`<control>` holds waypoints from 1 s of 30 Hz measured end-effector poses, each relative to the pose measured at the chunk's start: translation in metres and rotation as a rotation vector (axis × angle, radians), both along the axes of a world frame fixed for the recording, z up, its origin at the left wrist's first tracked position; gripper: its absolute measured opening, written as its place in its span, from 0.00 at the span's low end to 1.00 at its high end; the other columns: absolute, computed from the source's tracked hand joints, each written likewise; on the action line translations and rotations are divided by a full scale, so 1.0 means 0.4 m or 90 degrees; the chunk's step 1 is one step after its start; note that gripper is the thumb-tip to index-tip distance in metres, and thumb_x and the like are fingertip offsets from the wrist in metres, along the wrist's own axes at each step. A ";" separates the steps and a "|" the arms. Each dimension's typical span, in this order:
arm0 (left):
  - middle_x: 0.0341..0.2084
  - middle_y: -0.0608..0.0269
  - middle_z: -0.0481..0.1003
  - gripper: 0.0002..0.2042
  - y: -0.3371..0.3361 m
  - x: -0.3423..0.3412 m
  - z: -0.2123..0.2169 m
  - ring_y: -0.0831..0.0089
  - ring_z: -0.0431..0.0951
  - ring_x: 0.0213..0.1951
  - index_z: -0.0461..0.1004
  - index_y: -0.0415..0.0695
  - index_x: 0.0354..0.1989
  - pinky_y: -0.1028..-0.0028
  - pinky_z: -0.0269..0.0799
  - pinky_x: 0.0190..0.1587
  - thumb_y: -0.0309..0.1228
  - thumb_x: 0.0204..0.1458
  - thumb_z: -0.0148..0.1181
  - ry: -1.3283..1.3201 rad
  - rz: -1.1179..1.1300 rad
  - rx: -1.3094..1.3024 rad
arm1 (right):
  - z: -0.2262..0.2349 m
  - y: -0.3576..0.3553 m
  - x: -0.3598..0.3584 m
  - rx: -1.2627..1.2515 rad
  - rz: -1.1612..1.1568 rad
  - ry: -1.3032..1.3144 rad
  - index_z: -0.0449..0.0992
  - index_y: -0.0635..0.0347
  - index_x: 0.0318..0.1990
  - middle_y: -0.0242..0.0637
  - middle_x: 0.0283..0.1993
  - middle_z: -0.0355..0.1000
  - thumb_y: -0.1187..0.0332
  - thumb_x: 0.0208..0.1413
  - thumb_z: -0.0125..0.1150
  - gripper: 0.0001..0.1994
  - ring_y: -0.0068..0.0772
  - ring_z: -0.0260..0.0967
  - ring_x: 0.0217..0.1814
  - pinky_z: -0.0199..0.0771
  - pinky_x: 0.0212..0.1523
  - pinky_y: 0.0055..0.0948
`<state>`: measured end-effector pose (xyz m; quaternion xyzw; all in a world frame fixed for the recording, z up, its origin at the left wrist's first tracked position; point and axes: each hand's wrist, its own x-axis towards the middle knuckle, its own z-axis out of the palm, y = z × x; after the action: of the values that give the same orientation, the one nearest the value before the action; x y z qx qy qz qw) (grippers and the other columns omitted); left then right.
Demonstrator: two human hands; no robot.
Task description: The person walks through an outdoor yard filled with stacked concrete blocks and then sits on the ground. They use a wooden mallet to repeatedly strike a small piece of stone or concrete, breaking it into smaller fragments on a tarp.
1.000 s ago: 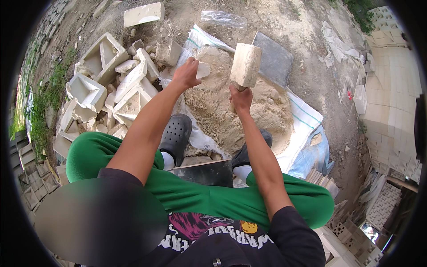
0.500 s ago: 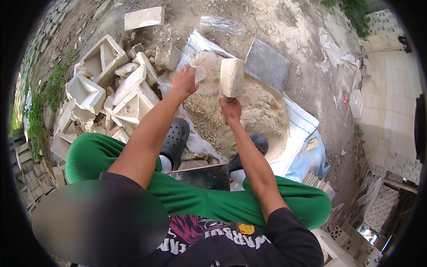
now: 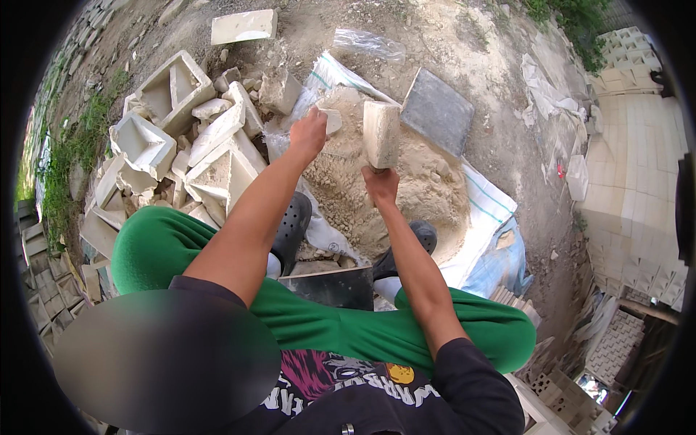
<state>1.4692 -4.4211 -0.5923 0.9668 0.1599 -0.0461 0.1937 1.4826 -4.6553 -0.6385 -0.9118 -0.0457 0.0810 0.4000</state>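
Observation:
My right hand (image 3: 381,185) is wrapped round the short handle of a mallet with a pale, dusty, block-shaped head (image 3: 381,135). The mallet head is over a mound of sandy rubble (image 3: 420,177). To its left, my left hand (image 3: 309,134) is closed at the near edge of a small pale block fragment (image 3: 333,122), partly hidden by the fingers. Beneath the mound lies a white woven sack (image 3: 484,194) with green stripes. A dark grey slab (image 3: 437,111) rests at the mound's far right edge.
Broken pale hollow blocks (image 3: 170,90) are heaped on the left. A whole pale block (image 3: 244,27) and clear plastic wrap (image 3: 370,45) lie farther off. Between my feet, in dark clogs (image 3: 293,230), stands a dark board (image 3: 330,287). Stacked pale blocks (image 3: 631,152) line the right.
The view has shifted slightly. The mallet head has turned a little and appears narrower. My left fingers look more curled, still beside the fragment.

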 end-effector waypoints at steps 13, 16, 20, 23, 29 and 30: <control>0.56 0.53 0.69 0.26 0.007 0.010 -0.002 0.50 0.79 0.46 0.71 0.42 0.51 0.57 0.77 0.46 0.38 0.44 0.73 0.001 -0.017 -0.011 | 0.027 -0.029 0.049 0.015 0.029 0.123 0.79 0.66 0.42 0.50 0.31 0.79 0.58 0.41 0.65 0.22 0.51 0.79 0.36 0.77 0.41 0.42; 0.59 0.53 0.67 0.27 0.017 0.010 0.001 0.50 0.78 0.47 0.70 0.43 0.53 0.56 0.76 0.46 0.39 0.44 0.72 0.044 -0.019 -0.010 | 0.035 -0.031 0.053 -0.024 0.071 0.199 0.79 0.68 0.42 0.51 0.31 0.79 0.56 0.42 0.64 0.24 0.52 0.79 0.37 0.77 0.42 0.42; 0.60 0.52 0.67 0.27 0.018 0.008 0.013 0.50 0.78 0.48 0.70 0.43 0.52 0.57 0.76 0.47 0.39 0.44 0.73 0.057 -0.005 -0.020 | 0.068 -0.010 0.054 -0.023 0.020 0.217 0.78 0.69 0.41 0.53 0.31 0.79 0.55 0.41 0.64 0.24 0.54 0.79 0.37 0.77 0.41 0.43; 0.50 0.54 0.72 0.24 0.012 -0.010 -0.007 0.52 0.81 0.43 0.73 0.41 0.47 0.59 0.78 0.43 0.38 0.43 0.74 -0.071 0.002 0.034 | 0.064 -0.007 0.037 0.002 0.038 0.127 0.79 0.70 0.40 0.55 0.33 0.78 0.55 0.40 0.64 0.25 0.55 0.78 0.39 0.76 0.41 0.44; 0.51 0.54 0.71 0.24 0.005 0.011 0.011 0.52 0.81 0.43 0.73 0.42 0.47 0.59 0.78 0.43 0.38 0.44 0.73 0.016 -0.018 0.014 | 0.014 -0.029 0.053 -0.057 0.057 0.206 0.79 0.70 0.34 0.53 0.30 0.77 0.56 0.40 0.65 0.22 0.50 0.77 0.34 0.76 0.36 0.41; 0.51 0.54 0.71 0.24 0.009 0.009 0.010 0.52 0.81 0.43 0.73 0.42 0.47 0.59 0.78 0.43 0.38 0.44 0.73 0.010 -0.016 0.014 | 0.017 -0.020 0.052 -0.036 0.046 0.184 0.79 0.70 0.32 0.49 0.25 0.77 0.58 0.41 0.65 0.20 0.43 0.76 0.27 0.77 0.31 0.38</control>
<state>1.4729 -4.4176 -0.5884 0.9704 0.1499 -0.0543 0.1814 1.5035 -4.6635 -0.6315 -0.8993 -0.0181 0.2268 0.3735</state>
